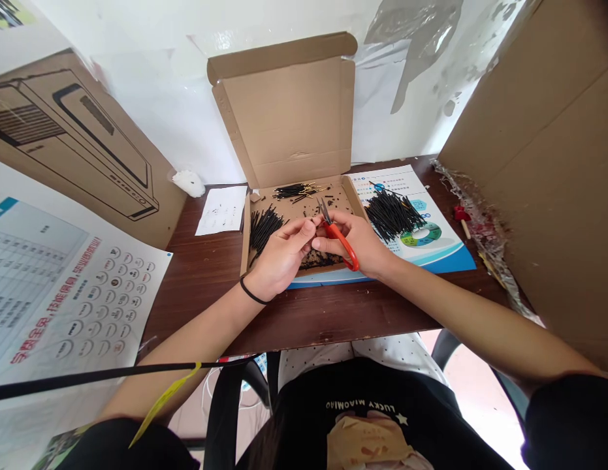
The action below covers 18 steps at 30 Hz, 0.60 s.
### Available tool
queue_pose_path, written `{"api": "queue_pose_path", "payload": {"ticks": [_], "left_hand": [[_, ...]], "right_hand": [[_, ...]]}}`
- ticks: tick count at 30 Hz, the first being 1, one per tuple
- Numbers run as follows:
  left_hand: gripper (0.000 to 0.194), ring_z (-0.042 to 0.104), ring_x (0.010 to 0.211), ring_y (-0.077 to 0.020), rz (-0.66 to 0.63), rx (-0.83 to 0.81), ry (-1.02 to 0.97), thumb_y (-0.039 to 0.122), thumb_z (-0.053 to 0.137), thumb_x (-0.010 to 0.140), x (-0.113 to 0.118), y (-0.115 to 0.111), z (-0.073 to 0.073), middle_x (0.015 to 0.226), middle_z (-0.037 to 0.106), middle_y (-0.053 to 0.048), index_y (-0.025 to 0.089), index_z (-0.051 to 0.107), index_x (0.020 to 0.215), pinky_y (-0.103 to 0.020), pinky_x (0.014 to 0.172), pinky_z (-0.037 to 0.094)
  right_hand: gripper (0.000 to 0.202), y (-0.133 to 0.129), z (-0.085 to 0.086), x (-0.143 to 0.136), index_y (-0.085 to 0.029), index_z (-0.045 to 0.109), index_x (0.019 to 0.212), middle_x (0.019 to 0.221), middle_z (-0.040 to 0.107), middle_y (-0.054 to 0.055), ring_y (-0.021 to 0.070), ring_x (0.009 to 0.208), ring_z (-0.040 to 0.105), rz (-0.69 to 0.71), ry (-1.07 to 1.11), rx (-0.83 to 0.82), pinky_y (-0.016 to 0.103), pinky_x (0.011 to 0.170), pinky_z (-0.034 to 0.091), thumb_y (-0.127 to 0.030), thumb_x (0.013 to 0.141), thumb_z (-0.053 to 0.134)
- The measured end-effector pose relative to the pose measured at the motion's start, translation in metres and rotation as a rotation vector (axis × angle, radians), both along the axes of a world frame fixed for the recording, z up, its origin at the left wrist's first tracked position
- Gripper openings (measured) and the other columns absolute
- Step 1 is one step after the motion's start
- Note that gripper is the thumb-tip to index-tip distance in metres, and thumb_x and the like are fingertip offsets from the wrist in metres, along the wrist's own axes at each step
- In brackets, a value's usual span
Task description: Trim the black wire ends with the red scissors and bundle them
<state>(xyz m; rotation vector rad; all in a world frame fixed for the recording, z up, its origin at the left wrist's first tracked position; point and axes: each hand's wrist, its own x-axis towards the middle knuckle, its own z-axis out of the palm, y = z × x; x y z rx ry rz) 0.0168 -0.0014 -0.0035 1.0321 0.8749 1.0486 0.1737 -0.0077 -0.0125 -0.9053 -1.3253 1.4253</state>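
Scissors with orange-red handles (349, 251) are held in my right hand (360, 243), and their metal blades point away from me, slightly apart. My left hand (283, 256) is closed in a pinch just left of the blades; whatever sits between its fingertips is too small to make out. Both hands hover over the near part of an open cardboard box (294, 98). Inside it, a bundle of thin black sticks (265, 230) lies at the left, and black pieces with gold-coloured ends (300, 190) lie at the back. Small dark scraps cover the box floor around my hands.
Right of the box, a large pile of black sticks (392, 214) rests on a printed sheet (445, 251). A small white paper (221, 210) lies left of it. Cardboard panels (543, 163) flank the brown table (196, 281), with crumpled clear plastic (480, 225) along the right side.
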Motion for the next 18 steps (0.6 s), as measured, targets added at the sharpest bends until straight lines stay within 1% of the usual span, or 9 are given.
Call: {"api": "queue_pose_path", "payload": {"ticks": [1,3,4,6,8,10,12,16,18], "left_hand": [[0.038,0.059,0.073,-0.0097,-0.002,0.0,-0.012,0.051,0.086,0.06,0.001,-0.001,0.0,0.101,0.073,-0.004,0.021,0.072,0.079,-0.024,0.064,0.049],[0.037,0.06,0.074,-0.0099,0.014,0.022,-0.009,0.05,0.086,0.061,0.0,-0.001,-0.001,0.093,0.071,-0.003,0.02,0.071,0.078,-0.025,0.066,0.05],[0.036,0.06,0.073,-0.0101,0.033,0.057,0.019,0.05,0.085,0.063,0.0,-0.001,-0.001,0.089,0.07,-0.002,0.02,0.071,0.078,-0.025,0.067,0.05],[0.033,0.057,0.068,-0.0098,0.088,0.176,0.121,0.05,0.081,0.068,-0.003,0.0,-0.001,0.082,0.067,-0.002,0.02,0.071,0.078,-0.026,0.063,0.048],[0.031,0.052,0.061,-0.0089,0.144,0.307,0.234,0.049,0.08,0.071,-0.005,0.001,-0.001,0.079,0.065,-0.002,0.02,0.07,0.077,-0.025,0.056,0.044],[0.031,0.046,0.055,-0.0079,0.167,0.361,0.288,0.049,0.078,0.072,-0.006,0.003,0.0,0.073,0.062,-0.001,0.019,0.068,0.073,-0.025,0.049,0.037],[0.034,0.041,0.05,-0.0076,0.165,0.337,0.279,0.052,0.075,0.074,-0.006,0.004,0.002,0.063,0.055,0.0,0.019,0.065,0.067,-0.025,0.044,0.031],[0.041,0.034,0.045,-0.0078,0.15,0.273,0.246,0.056,0.067,0.081,-0.008,0.008,0.005,0.053,0.042,0.003,0.019,0.062,0.064,-0.026,0.044,0.027],[0.045,0.034,0.045,-0.009,0.176,0.308,0.297,0.059,0.061,0.085,-0.013,0.012,0.005,0.051,0.04,0.003,0.02,0.06,0.062,-0.027,0.046,0.027]], "right_hand": [[0.05,-0.001,0.001,-0.001,-0.023,0.063,0.091,0.073,0.061,-0.004,0.0103,0.065,0.055,-0.014,0.001,-0.023,0.027,0.063,0.048,-0.046,0.055,0.088],[0.05,-0.002,0.003,-0.002,-0.022,0.061,0.087,0.064,0.055,-0.007,0.0068,0.052,0.045,-0.042,0.003,-0.088,0.024,0.05,0.039,-0.047,0.053,0.089],[0.05,-0.003,0.005,-0.001,-0.022,0.06,0.085,0.062,0.054,-0.008,0.0059,0.048,0.041,-0.044,0.006,-0.119,0.023,0.046,0.034,-0.048,0.052,0.089],[0.048,-0.003,0.008,0.0,-0.023,0.059,0.081,0.061,0.057,-0.007,0.0053,0.045,0.037,-0.012,0.009,-0.152,0.023,0.042,0.029,-0.05,0.055,0.087],[0.043,-0.004,0.009,0.001,-0.023,0.059,0.079,0.065,0.063,-0.005,0.0056,0.045,0.037,0.046,0.0,-0.142,0.024,0.042,0.029,-0.051,0.059,0.084],[0.04,-0.004,0.009,0.003,-0.023,0.059,0.077,0.068,0.067,-0.003,0.0058,0.045,0.037,0.097,-0.01,-0.125,0.024,0.043,0.03,-0.051,0.063,0.083],[0.039,-0.004,0.008,0.004,-0.023,0.059,0.077,0.066,0.067,-0.004,0.0058,0.044,0.038,0.122,-0.011,-0.121,0.024,0.043,0.031,-0.05,0.063,0.083],[0.038,-0.003,0.002,0.005,-0.023,0.058,0.078,0.051,0.053,-0.01,0.0067,0.043,0.039,0.144,0.01,-0.113,0.025,0.046,0.034,-0.048,0.064,0.083],[0.037,-0.002,0.0,0.006,-0.023,0.058,0.079,0.053,0.056,-0.009,0.0066,0.043,0.041,0.15,0.007,-0.111,0.024,0.045,0.032,-0.047,0.065,0.082]]}}
